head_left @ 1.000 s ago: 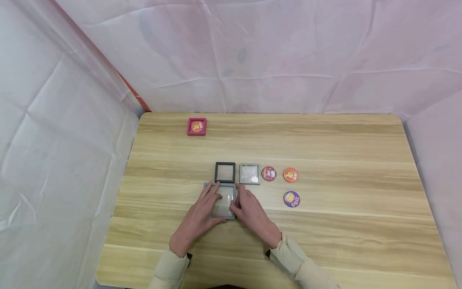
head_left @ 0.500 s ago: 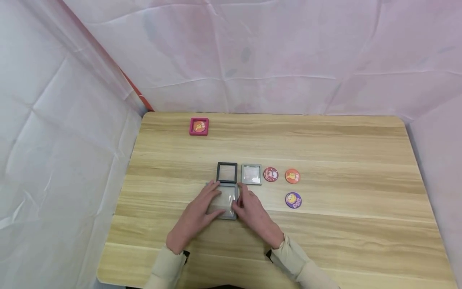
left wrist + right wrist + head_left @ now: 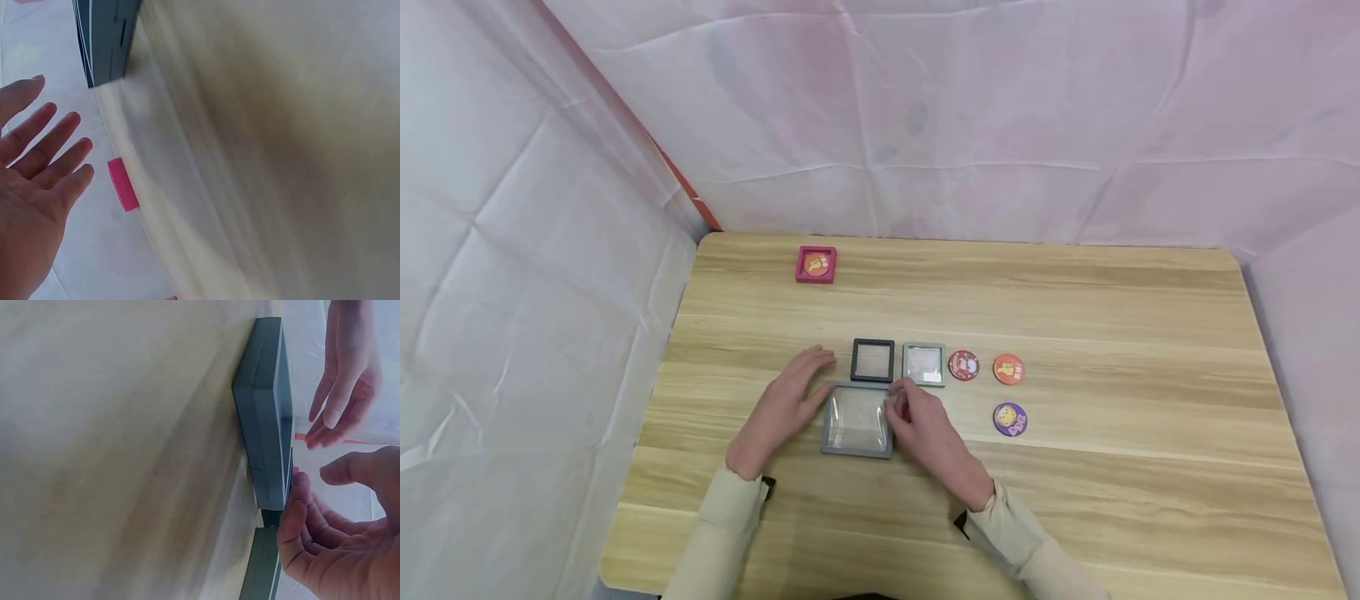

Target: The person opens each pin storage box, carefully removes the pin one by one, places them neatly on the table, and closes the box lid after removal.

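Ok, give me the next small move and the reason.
I'd probably set the left hand on the left edge of the large grey frame to steady it. The wrist views show that hand open and clear of the frame, while the right hand, fingers curled, is by the frame's upper-right corner, where a pull could shift it.

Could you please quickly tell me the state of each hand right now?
Left hand: open, holding nothing.
Right hand: open, loosely curled near the large grey display frame, holding nothing.
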The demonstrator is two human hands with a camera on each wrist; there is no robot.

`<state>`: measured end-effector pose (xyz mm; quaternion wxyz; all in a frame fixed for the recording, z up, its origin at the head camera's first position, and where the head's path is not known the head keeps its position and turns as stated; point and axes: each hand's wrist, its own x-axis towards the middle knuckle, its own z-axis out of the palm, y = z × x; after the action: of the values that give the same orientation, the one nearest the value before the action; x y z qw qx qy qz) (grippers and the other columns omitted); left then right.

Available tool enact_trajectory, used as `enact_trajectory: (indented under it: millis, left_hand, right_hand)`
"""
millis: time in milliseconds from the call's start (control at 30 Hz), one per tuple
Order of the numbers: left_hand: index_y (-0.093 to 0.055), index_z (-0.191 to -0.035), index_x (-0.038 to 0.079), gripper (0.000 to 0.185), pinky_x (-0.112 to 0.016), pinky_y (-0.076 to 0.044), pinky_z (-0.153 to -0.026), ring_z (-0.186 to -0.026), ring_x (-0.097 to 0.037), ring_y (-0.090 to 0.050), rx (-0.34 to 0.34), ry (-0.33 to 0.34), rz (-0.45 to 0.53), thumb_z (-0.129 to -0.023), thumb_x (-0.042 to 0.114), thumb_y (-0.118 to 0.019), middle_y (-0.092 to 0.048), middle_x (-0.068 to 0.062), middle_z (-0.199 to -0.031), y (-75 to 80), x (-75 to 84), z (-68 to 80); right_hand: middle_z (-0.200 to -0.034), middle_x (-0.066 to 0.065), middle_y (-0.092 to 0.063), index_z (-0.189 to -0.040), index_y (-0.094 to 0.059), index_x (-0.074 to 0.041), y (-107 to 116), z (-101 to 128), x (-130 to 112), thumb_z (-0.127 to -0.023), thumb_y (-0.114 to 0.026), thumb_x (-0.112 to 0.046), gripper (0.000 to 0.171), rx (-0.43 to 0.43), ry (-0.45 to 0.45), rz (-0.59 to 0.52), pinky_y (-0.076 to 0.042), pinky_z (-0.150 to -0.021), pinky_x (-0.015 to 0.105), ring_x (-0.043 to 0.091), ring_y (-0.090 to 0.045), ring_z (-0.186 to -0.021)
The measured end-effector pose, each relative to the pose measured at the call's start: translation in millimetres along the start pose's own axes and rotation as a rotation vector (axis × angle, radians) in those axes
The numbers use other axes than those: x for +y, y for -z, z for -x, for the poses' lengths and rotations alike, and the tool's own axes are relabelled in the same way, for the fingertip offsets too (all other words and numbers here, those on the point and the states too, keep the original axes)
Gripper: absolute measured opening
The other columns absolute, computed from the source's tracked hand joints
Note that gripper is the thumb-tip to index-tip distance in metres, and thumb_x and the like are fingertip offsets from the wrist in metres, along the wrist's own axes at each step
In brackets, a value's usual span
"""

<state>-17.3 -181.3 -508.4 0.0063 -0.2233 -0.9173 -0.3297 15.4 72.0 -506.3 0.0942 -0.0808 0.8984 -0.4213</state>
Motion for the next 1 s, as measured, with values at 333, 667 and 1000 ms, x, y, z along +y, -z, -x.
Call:
enact_trajectory:
  millis: [333,667,1000]
  left_hand:
    - [-0.061,-0.142,0.001,0.046,-0.05,-0.045,-0.124,-0.147,-0.035,-0.051,-0.015,0.007,-0.048,-0.099,0.01,-0.073,-0.058,-0.019,-0.153,7.6,-26.5,-30.5]
    - [-0.059,-0.145,0.001,0.042,-0.051,-0.039,-0.129,-0.152,-0.035,-0.044,-0.05,-0.005,-0.114,-0.103,0.005,-0.064,-0.053,-0.018,-0.157,7.4,-44.5,-64.4]
    - [-0.053,-0.15,-0.002,0.048,-0.051,-0.036,-0.131,-0.154,-0.036,-0.04,-0.056,-0.028,-0.136,-0.103,0.005,-0.063,-0.047,-0.02,-0.161,10.5,-54.9,-91.8]
  right_hand:
    - [-0.083,0.0,-0.066,-0.1,-0.071,-0.008,6,-28,-18,-0.099,-0.067,-0.01,0.004,0.005,0.077,0.048,-0.05,-0.067,0.022,0.01,-0.055,-0.077]
    - [-0.095,0.006,-0.07,-0.103,-0.074,-0.006,4,-62,-27,-0.099,-0.067,-0.011,0.01,0.099,0.209,0.149,-0.049,-0.08,0.036,0.022,-0.057,-0.088]
    - [-0.106,0.015,-0.075,-0.108,-0.075,0.0,3,-96,-28,-0.1,-0.063,-0.009,0.017,0.124,0.202,0.095,-0.054,-0.089,0.045,0.031,-0.063,-0.099]
